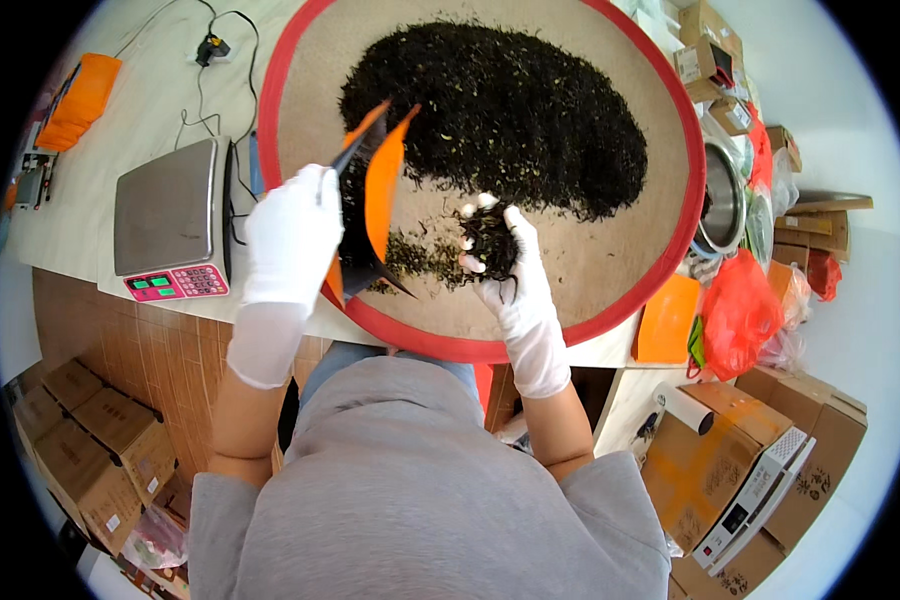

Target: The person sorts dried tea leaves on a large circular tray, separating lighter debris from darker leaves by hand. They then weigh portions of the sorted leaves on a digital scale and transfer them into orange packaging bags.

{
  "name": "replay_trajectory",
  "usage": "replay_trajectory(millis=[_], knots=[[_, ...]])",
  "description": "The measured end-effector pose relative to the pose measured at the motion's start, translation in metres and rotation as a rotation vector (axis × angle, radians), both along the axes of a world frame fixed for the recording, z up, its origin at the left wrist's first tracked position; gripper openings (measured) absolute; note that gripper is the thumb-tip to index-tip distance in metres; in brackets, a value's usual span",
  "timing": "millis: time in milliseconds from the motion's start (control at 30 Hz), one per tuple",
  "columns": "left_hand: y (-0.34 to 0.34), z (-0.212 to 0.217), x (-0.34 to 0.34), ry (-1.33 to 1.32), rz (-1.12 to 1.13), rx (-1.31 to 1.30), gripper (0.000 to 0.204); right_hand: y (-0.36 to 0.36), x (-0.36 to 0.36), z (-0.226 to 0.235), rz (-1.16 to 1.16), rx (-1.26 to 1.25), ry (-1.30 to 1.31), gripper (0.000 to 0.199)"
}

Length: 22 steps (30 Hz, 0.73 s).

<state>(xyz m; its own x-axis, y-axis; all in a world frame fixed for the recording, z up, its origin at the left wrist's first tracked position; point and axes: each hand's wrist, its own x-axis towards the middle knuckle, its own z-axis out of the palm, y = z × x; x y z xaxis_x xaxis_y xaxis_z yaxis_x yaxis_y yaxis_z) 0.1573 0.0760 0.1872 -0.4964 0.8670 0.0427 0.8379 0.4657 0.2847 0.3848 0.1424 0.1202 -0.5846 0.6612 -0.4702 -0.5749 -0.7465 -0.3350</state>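
Both my hands wear white gloves. My left hand [292,235] grips an orange bag [382,185] by its edge; the bag gapes and shows a dark lining. My right hand [532,285] is cupped with its fingers curled around a clump of dark dried tea leaves [492,240], just right of the bag and apart from it. Under both hands lies a large round tray [692,150] with a red rim. A broad heap of the same leaves [490,110] covers its far part, and thinner scattered leaves lie between the bag and my right hand.
On the left stand a digital scale [170,205], a stack of orange bags [78,100] and a plug with cables [211,48]. To the right are a metal bowl [722,200], another orange bag [667,320], a red plastic bag [742,310] and cardboard boxes [700,470].
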Motion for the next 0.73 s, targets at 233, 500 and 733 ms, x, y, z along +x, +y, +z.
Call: replay_trajectory(millis=[233,500,733], knots=[[0.024,0.004,0.023,-0.015,0.034,-0.167,0.021,-0.009,-0.063,0.095,0.104,-0.069,0.246,0.035],[0.028,0.0,0.035,-0.111,-0.027,-0.088,0.018,-0.005,-0.079,0.082,-0.004,0.168,-0.217,0.027],[0.024,0.005,0.038,-0.11,-0.021,-0.05,0.03,-0.003,-0.078,0.063,-0.103,0.466,-0.635,0.029]])
